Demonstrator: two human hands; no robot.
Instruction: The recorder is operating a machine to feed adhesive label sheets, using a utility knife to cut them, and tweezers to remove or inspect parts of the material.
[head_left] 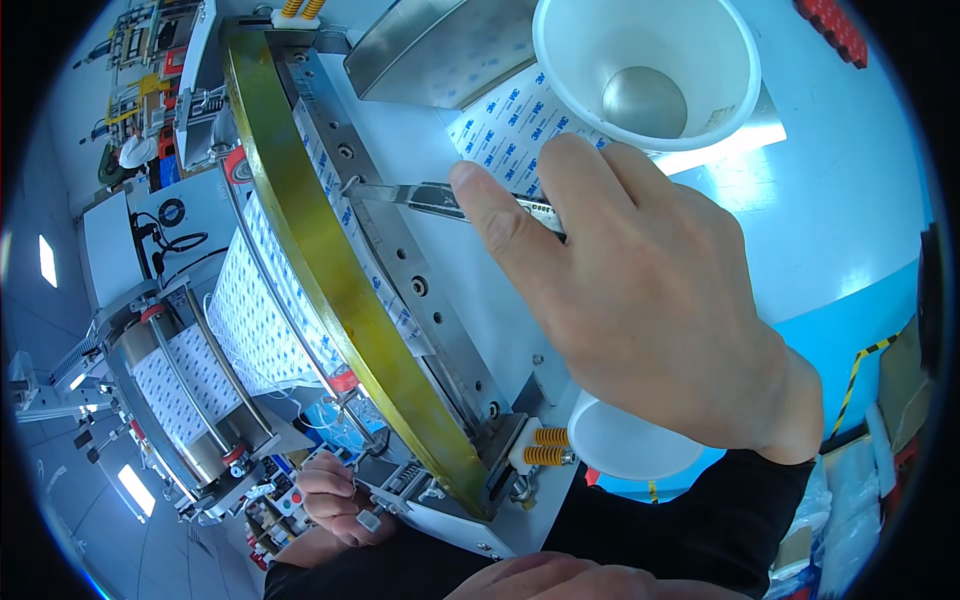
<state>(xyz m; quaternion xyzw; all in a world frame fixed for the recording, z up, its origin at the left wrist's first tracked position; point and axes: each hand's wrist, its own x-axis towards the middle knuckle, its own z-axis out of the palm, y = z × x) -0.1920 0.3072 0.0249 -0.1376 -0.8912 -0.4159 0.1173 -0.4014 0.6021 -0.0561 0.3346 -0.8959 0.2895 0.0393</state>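
My right hand (650, 290) is closed round a slim metal utility knife (430, 198), thumb and forefinger along its body. The knife points left, its tip at the slotted steel bar (400, 245) of a machine. Beneath that bar and beside a thick yellow curved guard (310, 235) runs white sheet with blue print (365, 250). At the machine's near side, my left hand (335, 497) has its fingers curled beside a small grey block (369, 520). Whether it grips anything is hidden.
A white bucket (720, 125) stands beyond my right hand, partly over a printed sheet (500, 125). Left of it is a bent metal chute (440, 60). Another white tub (625, 450) sits below my right wrist. Rollers (185, 385) carry printed web at left. Yellow springs (548, 455) flank the press.
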